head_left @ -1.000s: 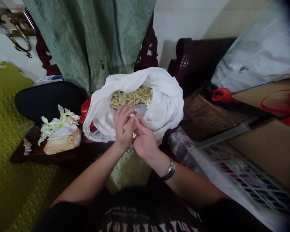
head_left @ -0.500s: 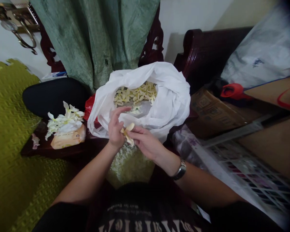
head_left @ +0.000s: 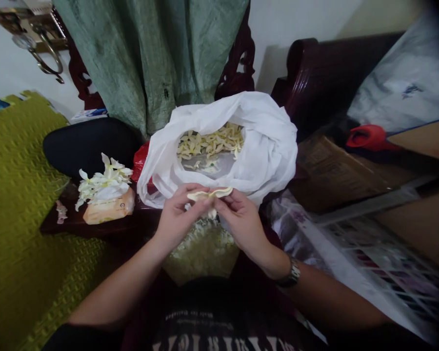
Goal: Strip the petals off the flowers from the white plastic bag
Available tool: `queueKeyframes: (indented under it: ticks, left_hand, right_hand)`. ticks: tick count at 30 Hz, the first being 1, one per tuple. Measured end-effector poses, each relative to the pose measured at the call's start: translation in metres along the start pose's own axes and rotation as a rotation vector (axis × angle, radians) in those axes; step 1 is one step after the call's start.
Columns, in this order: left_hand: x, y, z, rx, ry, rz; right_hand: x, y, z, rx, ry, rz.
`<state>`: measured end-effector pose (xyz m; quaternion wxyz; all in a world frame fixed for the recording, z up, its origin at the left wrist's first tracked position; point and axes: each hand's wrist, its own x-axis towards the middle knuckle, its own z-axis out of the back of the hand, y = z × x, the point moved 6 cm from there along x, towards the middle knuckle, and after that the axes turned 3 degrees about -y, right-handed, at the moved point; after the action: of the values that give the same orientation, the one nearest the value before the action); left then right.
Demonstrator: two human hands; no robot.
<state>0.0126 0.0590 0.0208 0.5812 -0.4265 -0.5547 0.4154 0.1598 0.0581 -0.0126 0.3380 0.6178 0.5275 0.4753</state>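
A pale yellow flower (head_left: 222, 192) is pinched between both hands, in front of the white plastic bag (head_left: 270, 141). My left hand (head_left: 179, 212) grips its left side, and my right hand (head_left: 241, 214) has its fingers closed on the right side. Inside the bag's opening lie many yellowish petals or blossoms (head_left: 219, 140), with a few small bits nearer the front. Below my hands a container of small whitish pieces (head_left: 205, 248) sits close to my body, partly covered by my wrists.
White flowers (head_left: 108, 178) rest on an orange tissue pack (head_left: 109, 207) at the left, by a black cushion (head_left: 89, 146) and a red bag (head_left: 140, 161). A cardboard box (head_left: 336, 170) and white rack (head_left: 384, 253) stand at the right.
My left hand, fingers spread before, has closed on the flower. The flower is stretched sideways between both hands now. The view has shifted slightly.
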Motion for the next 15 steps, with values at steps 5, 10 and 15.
queueKeyframes:
  ticks: [5, 10, 15]
  left_hand:
    - [-0.005, 0.008, -0.008, 0.005, -0.107, -0.086]
    - [0.004, -0.009, 0.007, 0.23, -0.017, -0.235]
    - [0.066, -0.036, 0.11, 0.8, -0.449, -0.343]
  right_hand:
    - [-0.009, -0.011, -0.005, 0.084, -0.057, -0.031]
    - [-0.012, -0.021, 0.002, 0.202, -0.12, -0.217]
    - [-0.013, -0.024, 0.027, 0.202, -0.186, -0.319]
